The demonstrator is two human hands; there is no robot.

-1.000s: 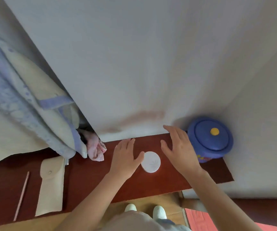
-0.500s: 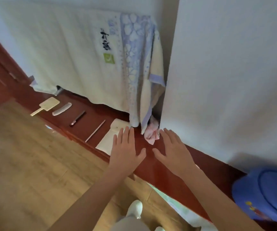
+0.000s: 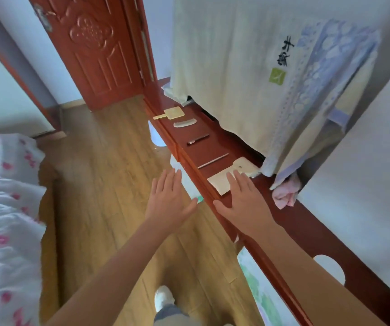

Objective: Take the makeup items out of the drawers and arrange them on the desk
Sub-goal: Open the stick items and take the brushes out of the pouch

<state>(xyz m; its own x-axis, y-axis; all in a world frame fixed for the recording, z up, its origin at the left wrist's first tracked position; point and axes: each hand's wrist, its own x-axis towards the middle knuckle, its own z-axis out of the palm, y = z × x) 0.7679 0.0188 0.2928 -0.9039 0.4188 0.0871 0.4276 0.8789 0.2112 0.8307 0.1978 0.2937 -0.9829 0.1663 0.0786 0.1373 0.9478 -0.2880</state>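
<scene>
A row of makeup items lies along the red-brown desk (image 3: 311,234): a gold hand mirror (image 3: 169,113), a pale comb (image 3: 185,122), a dark pencil (image 3: 197,139), a thin pink stick (image 3: 213,160), a cream pouch (image 3: 230,175) and a round white compact (image 3: 329,268) near my right forearm. My left hand (image 3: 169,200) hovers flat and empty over the floor beside the desk edge. Over the desk, my right hand (image 3: 244,199) is spread flat, its fingertips above the pouch's near end. Both hands hold nothing.
A cream towel (image 3: 227,67) and a blue floral cloth (image 3: 318,90) hang over the desk's back. A pink rag (image 3: 284,195) lies by the white wall panel. A red door (image 3: 95,48) stands far left, a floral bed (image 3: 3,208) at the left, wooden floor between.
The view has swung left from the blue lidded pot to the door and bed. Both hands left the white compact and moved left along the desk, still flat and empty.
</scene>
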